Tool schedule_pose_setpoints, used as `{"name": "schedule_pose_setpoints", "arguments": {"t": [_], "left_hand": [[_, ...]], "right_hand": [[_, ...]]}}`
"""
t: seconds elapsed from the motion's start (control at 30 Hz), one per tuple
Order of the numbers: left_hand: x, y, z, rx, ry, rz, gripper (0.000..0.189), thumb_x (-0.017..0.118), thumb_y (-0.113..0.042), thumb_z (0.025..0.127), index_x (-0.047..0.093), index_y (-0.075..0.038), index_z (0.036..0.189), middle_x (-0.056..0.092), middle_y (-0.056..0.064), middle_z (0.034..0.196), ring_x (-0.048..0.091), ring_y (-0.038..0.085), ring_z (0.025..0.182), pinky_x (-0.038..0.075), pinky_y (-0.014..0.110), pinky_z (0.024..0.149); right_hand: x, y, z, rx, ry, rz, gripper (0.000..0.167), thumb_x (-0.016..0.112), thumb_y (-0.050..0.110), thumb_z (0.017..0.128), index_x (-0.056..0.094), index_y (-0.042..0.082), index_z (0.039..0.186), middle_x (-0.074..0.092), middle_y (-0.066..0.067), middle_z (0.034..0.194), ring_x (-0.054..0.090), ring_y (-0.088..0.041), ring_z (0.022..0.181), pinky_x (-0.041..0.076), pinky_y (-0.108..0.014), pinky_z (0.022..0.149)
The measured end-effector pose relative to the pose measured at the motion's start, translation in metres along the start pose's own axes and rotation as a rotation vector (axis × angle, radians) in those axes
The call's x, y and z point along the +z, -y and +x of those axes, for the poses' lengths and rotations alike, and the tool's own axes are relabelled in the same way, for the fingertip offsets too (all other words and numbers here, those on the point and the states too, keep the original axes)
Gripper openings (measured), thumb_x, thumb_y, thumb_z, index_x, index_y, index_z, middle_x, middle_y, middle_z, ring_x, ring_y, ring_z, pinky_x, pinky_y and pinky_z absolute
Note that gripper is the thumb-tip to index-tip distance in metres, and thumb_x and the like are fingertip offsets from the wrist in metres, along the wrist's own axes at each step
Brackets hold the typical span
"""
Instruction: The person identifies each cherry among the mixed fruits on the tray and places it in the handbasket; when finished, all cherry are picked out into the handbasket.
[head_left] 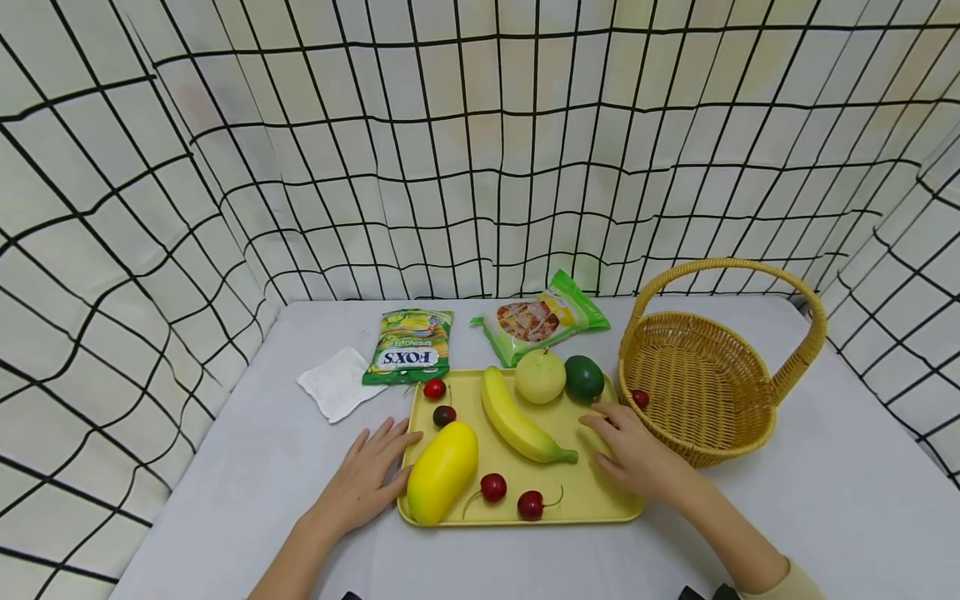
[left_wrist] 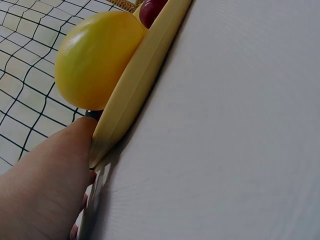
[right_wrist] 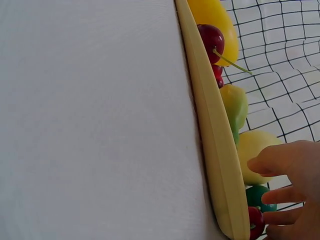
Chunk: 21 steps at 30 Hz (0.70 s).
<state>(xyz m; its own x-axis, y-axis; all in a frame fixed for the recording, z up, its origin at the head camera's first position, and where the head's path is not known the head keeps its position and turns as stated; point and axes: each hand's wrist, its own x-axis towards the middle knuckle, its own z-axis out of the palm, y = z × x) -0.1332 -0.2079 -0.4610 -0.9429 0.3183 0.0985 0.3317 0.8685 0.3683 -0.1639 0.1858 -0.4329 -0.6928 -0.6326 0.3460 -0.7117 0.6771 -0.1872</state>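
Observation:
My left hand [head_left: 365, 473] rests at the left rim of the yellow tray [head_left: 585, 510], its fingers extended and its thumb beside a yellow mango [head_left: 442, 473]. Over the tray's right side, my right hand [head_left: 633, 446] has its fingers spread and lightly bent. Near its fingertips is a dark green avocado [head_left: 583, 379]. In the right wrist view, a red cherry [right_wrist: 255, 222] shows close by the fingers. A banana [head_left: 517, 417], a pale yellow-green round fruit [head_left: 540, 377] and several cherries [head_left: 492, 487] lie on the tray.
A wicker basket [head_left: 759, 367] with a tall handle stands to the right, with a red cherry [head_left: 640, 398] inside. Behind the tray lie a green FOX'S packet [head_left: 409, 346] and a green-and-white snack packet [head_left: 528, 321]. A white cloth [head_left: 341, 383] lies left. Black netting over white walls encloses the table.

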Motion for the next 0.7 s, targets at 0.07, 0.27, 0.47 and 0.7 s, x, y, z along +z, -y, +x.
{"name": "schedule_pose_setpoints", "arguments": {"t": [0.07,0.27,0.47,0.7], "left_hand": [[0.0004,0.0001,0.0001,0.001,-0.001,0.001,0.045,0.054,-0.035,0.089,0.048,-0.020,0.132,0.037,0.008,0.143,0.022,0.029,0.135,0.010,0.055,0.108],[0.0004,0.0000,0.0005,0.005,-0.002,-0.003,0.045,0.054,-0.034,0.090,0.048,-0.020,0.132,0.036,0.008,0.143,0.022,0.029,0.135,0.009,0.055,0.108],[-0.0003,-0.0001,0.0008,0.008,-0.003,-0.005,0.045,0.054,-0.034,0.090,0.048,-0.020,0.132,0.037,0.008,0.143,0.022,0.029,0.135,0.009,0.055,0.108],[-0.0001,-0.0004,0.0011,0.006,-0.002,-0.001,0.045,0.055,-0.034,0.089,0.049,-0.020,0.131,0.038,0.008,0.143,0.023,0.029,0.135,0.009,0.055,0.108]], "right_hand": [[0.0003,0.0007,-0.0007,0.016,0.013,-0.001,0.045,0.072,0.010,0.076,0.054,0.002,0.117,0.049,-0.022,0.118,0.047,-0.035,0.111,0.042,-0.046,0.092],[0.0008,0.0029,-0.0030,0.047,0.044,0.010,0.043,0.071,0.010,0.078,0.054,0.003,0.116,0.049,-0.024,0.119,0.048,-0.036,0.110,0.044,-0.046,0.089],[0.0025,0.0018,-0.0036,0.064,0.041,0.013,0.039,0.070,0.010,0.079,0.056,0.003,0.114,0.049,-0.025,0.120,0.048,-0.036,0.111,0.044,-0.046,0.090],[0.0044,0.0004,-0.0040,0.064,0.008,0.017,0.038,0.071,0.008,0.077,0.057,0.003,0.112,0.051,-0.023,0.116,0.051,-0.034,0.107,0.046,-0.044,0.088]]}}
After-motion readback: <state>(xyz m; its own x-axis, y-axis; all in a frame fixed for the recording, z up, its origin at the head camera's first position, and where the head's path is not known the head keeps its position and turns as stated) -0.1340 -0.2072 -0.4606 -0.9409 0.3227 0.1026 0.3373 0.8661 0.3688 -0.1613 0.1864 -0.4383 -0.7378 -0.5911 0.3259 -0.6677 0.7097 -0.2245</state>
